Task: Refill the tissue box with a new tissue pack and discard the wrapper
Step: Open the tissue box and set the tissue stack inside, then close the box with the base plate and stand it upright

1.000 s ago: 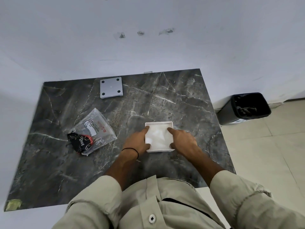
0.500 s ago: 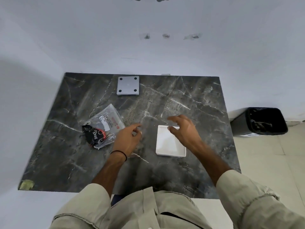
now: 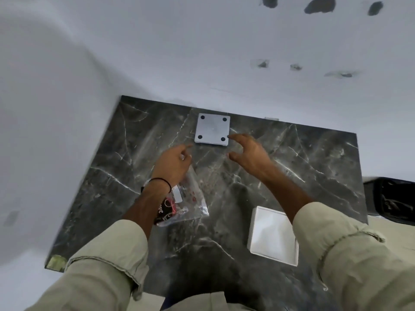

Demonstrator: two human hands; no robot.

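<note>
The dark grey marble-patterned worktop (image 3: 292, 158) carries everything, and the grey square lid with four black round feet (image 3: 212, 129), lying upside down at the worktop's far edge, serves as the landmark. Off the worktop's right edge, well right of the lid, stands a black waste bin (image 3: 390, 200), only partly in view. Nearer the person and to the right of the lid sits the white square tissue box (image 3: 272, 235), open side up with white tissue showing inside, so the refill itself looks done. Nearer than the lid and slightly left lies the clear crumpled plastic wrapper with red and black print (image 3: 188, 205), on the worktop and partly hidden under the left forearm; it has not been discarded. The left hand (image 3: 173, 162) hovers just near of the lid's left corner, fingers loosely spread and holding nothing. The right hand (image 3: 249, 153) reaches at the lid's near right corner, fingers apart and empty, one fingertip at or very near the lid's edge; contact is unclear through the blur. Left to do, by my judgement: take the lid, fit it onto the box, then bin the wrapper.
</note>
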